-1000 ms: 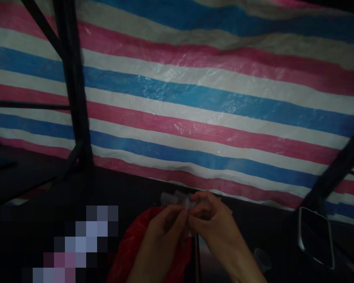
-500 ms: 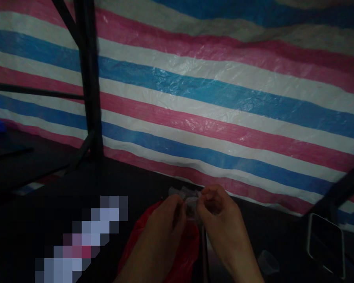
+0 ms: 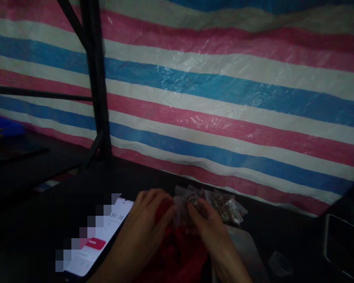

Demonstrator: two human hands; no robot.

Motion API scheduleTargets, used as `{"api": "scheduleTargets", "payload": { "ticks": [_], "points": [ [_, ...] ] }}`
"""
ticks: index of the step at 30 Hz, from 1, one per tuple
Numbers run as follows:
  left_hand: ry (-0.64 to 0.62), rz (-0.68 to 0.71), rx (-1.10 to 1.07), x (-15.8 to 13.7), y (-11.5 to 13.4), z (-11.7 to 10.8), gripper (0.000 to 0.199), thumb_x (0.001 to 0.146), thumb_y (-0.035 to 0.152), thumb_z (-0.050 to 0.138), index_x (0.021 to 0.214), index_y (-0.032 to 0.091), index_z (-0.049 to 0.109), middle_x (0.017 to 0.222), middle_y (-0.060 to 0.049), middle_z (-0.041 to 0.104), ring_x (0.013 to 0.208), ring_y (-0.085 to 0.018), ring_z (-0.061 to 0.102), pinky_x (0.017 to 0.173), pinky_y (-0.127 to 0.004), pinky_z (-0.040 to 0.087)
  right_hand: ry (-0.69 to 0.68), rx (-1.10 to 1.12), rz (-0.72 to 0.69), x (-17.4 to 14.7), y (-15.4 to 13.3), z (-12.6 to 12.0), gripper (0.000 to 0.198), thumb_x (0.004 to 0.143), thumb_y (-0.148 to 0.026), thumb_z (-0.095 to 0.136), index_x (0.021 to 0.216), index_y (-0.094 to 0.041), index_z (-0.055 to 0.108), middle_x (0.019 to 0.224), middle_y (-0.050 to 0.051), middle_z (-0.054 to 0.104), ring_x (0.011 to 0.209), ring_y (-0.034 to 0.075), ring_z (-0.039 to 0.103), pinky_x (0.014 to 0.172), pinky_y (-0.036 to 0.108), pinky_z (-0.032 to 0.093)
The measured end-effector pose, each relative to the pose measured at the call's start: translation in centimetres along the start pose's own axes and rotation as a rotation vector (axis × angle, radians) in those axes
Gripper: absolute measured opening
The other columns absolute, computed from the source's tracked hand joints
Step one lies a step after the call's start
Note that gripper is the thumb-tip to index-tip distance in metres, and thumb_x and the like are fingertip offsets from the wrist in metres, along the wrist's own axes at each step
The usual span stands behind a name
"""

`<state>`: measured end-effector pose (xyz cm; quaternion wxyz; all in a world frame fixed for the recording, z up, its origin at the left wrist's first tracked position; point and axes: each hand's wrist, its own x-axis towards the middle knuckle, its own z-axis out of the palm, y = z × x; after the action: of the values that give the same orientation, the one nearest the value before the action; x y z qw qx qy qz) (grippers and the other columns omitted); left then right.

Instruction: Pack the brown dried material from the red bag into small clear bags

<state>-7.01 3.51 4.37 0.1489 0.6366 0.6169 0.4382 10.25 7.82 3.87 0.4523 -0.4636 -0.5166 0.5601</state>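
So the person has both hands up close together over the desk (image 3: 135,177), and it's pretty dim in there. Left hand (image 3: 152,214) is curled with its thumb and fingers closed on a fold of the red bag (image 3: 179,253); most of that bag droops below and between the two hands. Right hand (image 3: 205,218) is pinching a small clear bag (image 3: 181,212) between thumb and finger, and that one sits right in the gap between the hands. Can't tell if the left fingertips are on it too, or what's in it.

Just past the right hand there's a pile of clear bags (image 3: 228,206) with brownish bits inside. A greyish flat thing (image 3: 244,247) sticks out beside the right wrist, with a little clear cup (image 3: 280,263) farther right and a dark-screened phone (image 3: 345,245) beyond that. Left of the left hand lies a lit phone (image 3: 102,239), partly pixelated. Behind it all hangs a striped sheet (image 3: 224,110).
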Motion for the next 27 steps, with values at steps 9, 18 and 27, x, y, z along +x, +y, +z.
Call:
{"api": "scheduleTargets", "payload": {
  "ticks": [9, 18, 27],
  "points": [
    [-0.252, -0.154, -0.105, -1.0, -4.1, -2.0, 0.063, 0.078, 0.008, 0.048, 0.136, 0.028, 0.064, 0.134, -0.006, 0.073, 0.125, -0.027, 0.068, 0.110, -0.044, 0.051, 0.073, -0.529, -0.132, 0.4, 1.9, -1.8, 0.025, 0.085, -0.034, 0.065, 0.104, -0.021, 0.073, 0.098, 0.008, 0.081, 0.094, 0.029, 0.077, 0.084, 0.036, 0.056],
    [0.099, -0.308, -0.288, -2.3, -4.2, 1.2, 0.060, 0.067, 0.016, 0.053, 0.126, 0.022, 0.065, 0.120, -0.010, 0.075, 0.114, -0.030, 0.072, 0.104, -0.049, 0.057, 0.192, -0.674, -0.267, -0.7, -0.2, 0.1, 0.028, 0.088, -0.031, 0.069, 0.115, -0.026, 0.076, 0.109, 0.010, 0.082, 0.102, 0.035, 0.078, 0.090, 0.043, 0.056],
    [0.220, -0.398, -0.395, -2.8, -2.5, 1.3, 0.046, 0.072, 0.043, 0.061, 0.113, 0.022, 0.067, 0.112, -0.011, 0.074, 0.107, -0.034, 0.073, 0.097, -0.051, 0.061, 0.072, -0.667, -0.298, -1.8, -1.2, 1.1, 0.028, 0.084, -0.017, 0.071, 0.105, -0.031, 0.083, 0.107, 0.003, 0.083, 0.103, 0.032, 0.076, 0.095, 0.044, 0.054]
  ]
}}
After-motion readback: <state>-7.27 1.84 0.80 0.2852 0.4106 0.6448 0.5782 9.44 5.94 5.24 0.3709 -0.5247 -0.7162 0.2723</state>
